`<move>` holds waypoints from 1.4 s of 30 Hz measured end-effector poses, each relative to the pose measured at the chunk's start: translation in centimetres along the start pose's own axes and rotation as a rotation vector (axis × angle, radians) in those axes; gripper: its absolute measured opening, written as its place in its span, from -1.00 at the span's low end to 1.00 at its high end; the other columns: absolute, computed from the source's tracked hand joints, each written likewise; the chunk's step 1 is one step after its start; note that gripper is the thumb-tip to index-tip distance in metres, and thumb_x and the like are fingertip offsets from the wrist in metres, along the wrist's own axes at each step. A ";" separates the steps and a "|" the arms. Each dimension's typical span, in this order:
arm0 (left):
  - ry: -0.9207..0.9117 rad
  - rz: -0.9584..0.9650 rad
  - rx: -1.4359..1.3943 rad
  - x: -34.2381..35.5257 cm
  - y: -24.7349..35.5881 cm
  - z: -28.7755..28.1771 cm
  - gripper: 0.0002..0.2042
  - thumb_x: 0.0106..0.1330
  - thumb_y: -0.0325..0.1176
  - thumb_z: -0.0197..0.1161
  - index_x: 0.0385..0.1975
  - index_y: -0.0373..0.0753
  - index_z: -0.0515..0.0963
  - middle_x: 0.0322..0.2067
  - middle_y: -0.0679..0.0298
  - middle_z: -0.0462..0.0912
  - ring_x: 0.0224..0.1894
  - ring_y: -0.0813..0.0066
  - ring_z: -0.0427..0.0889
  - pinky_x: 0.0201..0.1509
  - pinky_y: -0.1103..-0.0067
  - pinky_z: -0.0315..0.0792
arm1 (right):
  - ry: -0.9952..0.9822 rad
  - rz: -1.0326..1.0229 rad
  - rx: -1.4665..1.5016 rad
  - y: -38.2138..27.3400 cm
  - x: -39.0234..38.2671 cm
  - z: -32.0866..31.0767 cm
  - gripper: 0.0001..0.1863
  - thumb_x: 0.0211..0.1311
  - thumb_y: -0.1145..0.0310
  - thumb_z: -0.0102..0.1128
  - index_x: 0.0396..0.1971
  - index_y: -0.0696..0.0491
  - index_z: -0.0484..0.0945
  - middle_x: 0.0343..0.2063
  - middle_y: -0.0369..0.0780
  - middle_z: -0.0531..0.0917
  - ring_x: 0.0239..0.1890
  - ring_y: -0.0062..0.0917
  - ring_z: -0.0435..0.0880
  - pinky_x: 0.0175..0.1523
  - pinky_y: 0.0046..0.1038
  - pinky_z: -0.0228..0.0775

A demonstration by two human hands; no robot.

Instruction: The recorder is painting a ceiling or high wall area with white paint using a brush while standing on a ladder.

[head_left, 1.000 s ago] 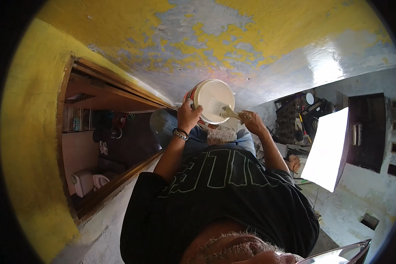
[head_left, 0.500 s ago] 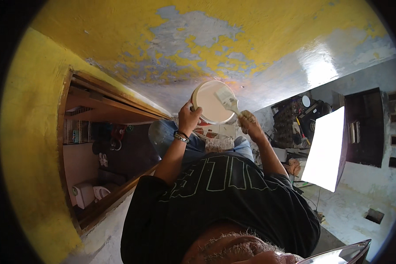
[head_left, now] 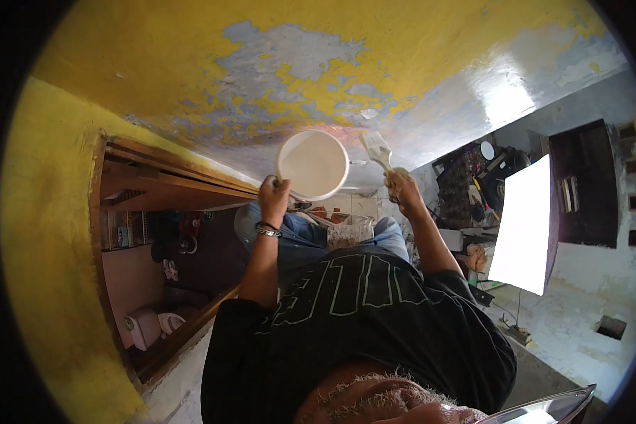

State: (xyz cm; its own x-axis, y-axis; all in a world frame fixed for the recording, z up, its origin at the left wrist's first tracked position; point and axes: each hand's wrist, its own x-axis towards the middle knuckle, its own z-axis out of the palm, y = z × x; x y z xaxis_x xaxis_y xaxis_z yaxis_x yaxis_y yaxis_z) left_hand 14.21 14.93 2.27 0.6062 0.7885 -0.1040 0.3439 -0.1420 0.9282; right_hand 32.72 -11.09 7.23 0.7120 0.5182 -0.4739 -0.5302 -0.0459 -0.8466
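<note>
Left hand (head_left: 273,199) on bucket (head_left: 281,160), lettering (head_left: 348,285) on shirt (head_left: 360,346)

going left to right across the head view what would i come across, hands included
White toilet, left hand, bucket, paintbrush, right hand, bright white light panel.

Left: wooden door frame (head_left: 97,268), wire rack (head_left: 111,230) and white toilet-like fixture (head_left: 142,328) through it. Right: bright white panel (head_left: 519,226) (glaring, surface washed out), dark clutter (head_left: 454,181) beside it. Far right: dark rectangular opening (head_left: 592,159), square hole (head_left: 610,327) in pale wall (head_left: 579,311).
</note>
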 end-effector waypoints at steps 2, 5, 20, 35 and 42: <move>0.062 0.034 -0.081 0.9 -2.0 -1.8 -0.82 0.09 -0.35 0.16 -0.53 -0.36 0.43 -0.66 0.31 0.50 -0.73 0.63 0.44 -0.70 0.68 0.30 | -0.024 -0.044 0.052 -1.1 1.0 0.9 -0.82 0.25 0.24 -0.01 -0.37 0.05 0.40 -0.66 -0.39 0.38 -0.80 -0.79 0.16 -0.73 -0.68 -0.04; 0.080 -0.147 -0.213 1.0 1.3 -4.5 -0.85 0.12 -0.35 0.17 -0.52 -0.30 0.42 -0.68 0.32 0.50 -0.75 0.66 0.43 -0.74 0.74 0.24 | -0.029 -0.056 0.056 -4.3 -1.2 1.5 -0.82 0.26 0.25 -0.02 -0.36 0.06 0.41 -0.66 -0.38 0.37 -0.80 -0.79 0.16 -0.73 -0.69 -0.05; 0.588 -0.229 -0.424 -2.8 1.7 -14.6 -0.79 0.16 -0.25 0.14 -0.37 -0.28 0.44 -0.60 0.32 0.50 -0.68 0.61 0.43 -0.63 0.73 0.26 | 0.048 0.132 0.025 7.5 9.2 -0.9 -0.84 0.14 0.31 0.01 -0.57 0.02 0.39 -0.76 -0.41 0.31 -0.85 -0.76 0.13 -0.78 -0.66 -0.14; 0.988 -0.472 -0.285 -14.3 -12.5 -20.0 -0.71 0.11 -0.21 0.17 -0.40 -0.37 0.51 -0.54 0.24 0.53 -0.62 0.53 0.46 -0.61 0.62 0.31 | -0.014 -0.050 0.071 -4.2 -3.7 -0.2 -0.83 0.26 0.28 -0.02 -0.30 0.06 0.46 -0.64 -0.40 0.41 -0.78 -0.82 0.16 -0.73 -0.72 -0.09; 1.067 -0.710 -0.500 -18.3 -15.0 -19.8 -0.70 0.18 -0.15 0.12 -0.36 -0.32 0.50 -0.54 0.30 0.51 -0.61 0.56 0.46 -0.60 0.62 0.34 | 0.076 0.241 -0.023 12.5 9.4 -3.8 -0.86 0.12 0.31 0.03 -0.54 0.04 0.45 -0.79 -0.41 0.26 -0.87 -0.74 0.11 -0.78 -0.62 -0.13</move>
State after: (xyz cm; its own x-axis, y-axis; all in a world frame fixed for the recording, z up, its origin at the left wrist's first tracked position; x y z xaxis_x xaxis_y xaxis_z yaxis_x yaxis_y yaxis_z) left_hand -16.27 14.51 -2.70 -0.5070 0.7059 -0.4946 -0.0847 0.5303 0.8436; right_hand 34.54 -10.09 -8.68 0.5991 0.4244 -0.6790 -0.6787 -0.1807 -0.7118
